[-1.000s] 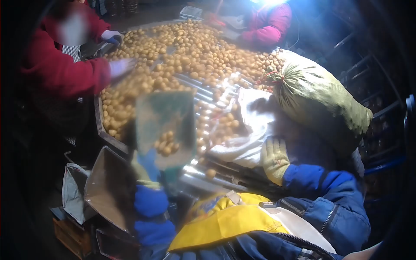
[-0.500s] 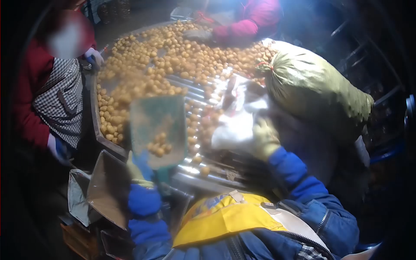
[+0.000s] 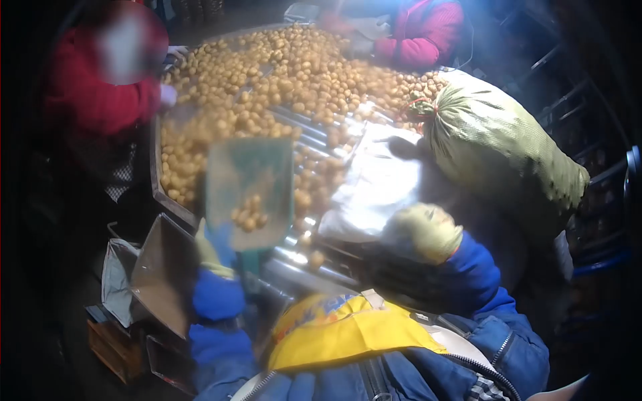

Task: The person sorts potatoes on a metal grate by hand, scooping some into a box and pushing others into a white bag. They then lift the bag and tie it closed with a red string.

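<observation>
My left hand (image 3: pixel 215 247), in a yellow and blue work glove, is closed on the near left side of a green scoop (image 3: pixel 251 164). The scoop is flat, wide and dusty, and carries several small round tan pieces (image 3: pixel 250 214) that look like walnuts or small potatoes. My right hand (image 3: pixel 431 232), gloved alike, is curled at the near right edge of a white sack (image 3: pixel 374 187); motion smears its fingers. That sack lies over the slatted metal part of the sorting table (image 3: pixel 297 252).
Many more round pieces (image 3: pixel 287 73) cover the table. A full, tied green sack (image 3: pixel 501 134) lies at its right edge. One person (image 3: pixel 100 93) stands at the left, another (image 3: pixel 428 33) reaches in from the far side. Open boxes (image 3: pixel 160 277) stand below left.
My right hand has moved slightly down and right, and the white sack lies flatter and closer. My left hand keeps the scoop nearly still. The left person's hands have moved up along the table.
</observation>
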Tool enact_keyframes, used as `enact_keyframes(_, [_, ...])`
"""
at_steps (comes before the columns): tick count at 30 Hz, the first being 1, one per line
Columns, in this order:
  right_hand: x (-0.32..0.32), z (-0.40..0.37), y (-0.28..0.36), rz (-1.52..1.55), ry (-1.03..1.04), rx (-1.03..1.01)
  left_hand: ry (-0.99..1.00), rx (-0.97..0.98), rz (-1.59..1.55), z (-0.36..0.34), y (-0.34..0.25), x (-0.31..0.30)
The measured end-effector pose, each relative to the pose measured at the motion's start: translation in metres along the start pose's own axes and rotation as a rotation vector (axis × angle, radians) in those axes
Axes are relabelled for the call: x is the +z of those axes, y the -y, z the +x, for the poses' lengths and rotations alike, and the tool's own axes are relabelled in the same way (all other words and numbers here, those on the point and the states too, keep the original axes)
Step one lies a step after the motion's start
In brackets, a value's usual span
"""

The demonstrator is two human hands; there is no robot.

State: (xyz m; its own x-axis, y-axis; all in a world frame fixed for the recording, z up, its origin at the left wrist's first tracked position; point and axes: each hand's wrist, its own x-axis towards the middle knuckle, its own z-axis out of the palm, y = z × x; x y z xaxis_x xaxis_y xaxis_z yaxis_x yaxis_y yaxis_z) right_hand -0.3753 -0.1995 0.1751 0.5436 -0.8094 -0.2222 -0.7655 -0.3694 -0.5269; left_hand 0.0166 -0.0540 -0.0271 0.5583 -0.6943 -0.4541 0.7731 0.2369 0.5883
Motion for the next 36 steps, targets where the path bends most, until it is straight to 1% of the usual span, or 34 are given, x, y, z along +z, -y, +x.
enact_keyframes(1, [-0.008,0.001,0.014,0.351,-0.075,0.071,-0.008,0.003,0.006,-0.007,-0.005,0.013])
enact_keyframes(2, [-0.013,0.016,0.034,-0.234,-0.194,-0.3,-0.01,0.0,0.014,-0.008,-0.006,0.014])
enact_keyframes(3, [-0.014,0.027,0.057,-0.341,-0.384,-0.488,-0.012,-0.004,0.023,-0.008,-0.007,0.015])
enact_keyframes(4, [-0.011,0.046,0.069,-0.414,-0.418,-0.56,-0.007,-0.013,0.03,-0.003,-0.005,0.009])
enact_keyframes(5, [0.001,0.072,0.066,-0.327,-0.375,-0.701,-0.012,-0.024,0.03,-0.002,-0.005,0.009])
enact_keyframes(6, [0.012,0.098,0.064,-0.252,-0.179,-0.707,-0.016,-0.036,0.03,-0.001,-0.005,0.009])
enact_keyframes(7, [0.022,0.118,0.07,-0.329,-0.069,-0.649,-0.033,-0.049,0.021,-0.003,-0.006,0.012])
enact_keyframes(8, [0.029,0.141,0.075,-0.424,0.09,-0.45,-0.033,-0.039,0.023,-0.004,-0.005,0.013])
enact_keyframes(10, [0.043,0.187,0.086,-0.715,0.441,-0.07,-0.014,0.005,0.042,-0.005,-0.004,0.013])
enact_keyframes(11, [0.049,0.203,0.067,-0.778,0.424,-0.017,-0.026,0.033,0.044,-0.004,-0.003,0.012])
enact_keyframes(12, [0.051,0.214,0.038,-0.788,0.323,-0.015,-0.039,0.061,0.047,-0.003,-0.002,0.011])
enact_keyframes(13, [0.051,0.228,0.003,-0.785,0.175,-0.039,-0.077,0.08,0.033,0.0,0.001,0.011])
enact_keyframes(15, [0.041,0.232,-0.047,-0.774,0.044,-0.011,-0.065,0.038,0.081,-0.007,-0.004,0.018])
enact_keyframes(16, [0.029,0.218,-0.04,-0.754,0.094,0.079,-0.058,0.018,0.105,-0.01,-0.006,0.021])
enact_keyframes(17, [0.017,0.201,-0.029,-0.739,0.142,0.17,-0.097,-0.005,0.1,-0.018,-0.01,0.035])
enact_keyframes(19, [0.007,0.178,-0.024,-0.801,0.265,0.168,-0.112,-0.029,0.082,-0.02,-0.013,0.041])
enact_keyframes(22, [-0.003,0.138,-0.013,-0.893,0.46,0.156,-0.057,-0.029,0.053,-0.015,-0.01,0.03])
enact_keyframes(24, [-0.018,0.097,0.01,-0.924,0.486,0.139,-0.036,-0.023,0.019,-0.006,-0.003,0.014])
enact_keyframes(25, [-0.019,0.089,-0.018,-0.85,0.446,0.15,-0.022,-0.027,-0.012,0.0,0.001,0.007])
enact_keyframes(26, [-0.025,0.082,-0.001,-0.823,0.51,0.301,-0.006,-0.042,-0.069,0.006,0.005,0.004])
enact_keyframes(27, [-0.022,0.078,-0.016,-0.854,0.406,0.25,-0.002,-0.056,-0.104,0.009,0.008,0.001])
enact_keyframes(28, [-0.016,0.07,-0.016,-0.88,0.301,0.199,0.002,-0.07,-0.138,0.007,0.006,0.004])
enact_keyframes(29, [-0.01,0.065,-0.014,-0.886,0.269,0.231,-0.006,-0.087,-0.15,0.003,0.003,0.007])
enact_keyframes(31, [0.003,0.065,0.0,-0.902,0.207,0.28,-0.034,-0.08,-0.058,-0.007,-0.006,0.018])
enact_keyframes(32, [0.007,0.066,-0.004,-0.928,0.214,0.236,-0.053,-0.068,0.054,-0.015,-0.012,0.028])
enact_keyframes(34, [0.017,0.067,-0.017,-0.971,0.222,0.15,-0.088,-0.067,0.143,-0.018,-0.012,0.035])
enact_keyframes(35, [0.018,0.064,-0.001,-1.044,0.313,0.108,-0.11,-0.078,0.113,-0.018,-0.011,0.035])
enact_keyframes(36, [0.021,0.062,0.006,-1.129,0.303,0.021,-0.115,-0.078,0.097,-0.013,-0.008,0.032])
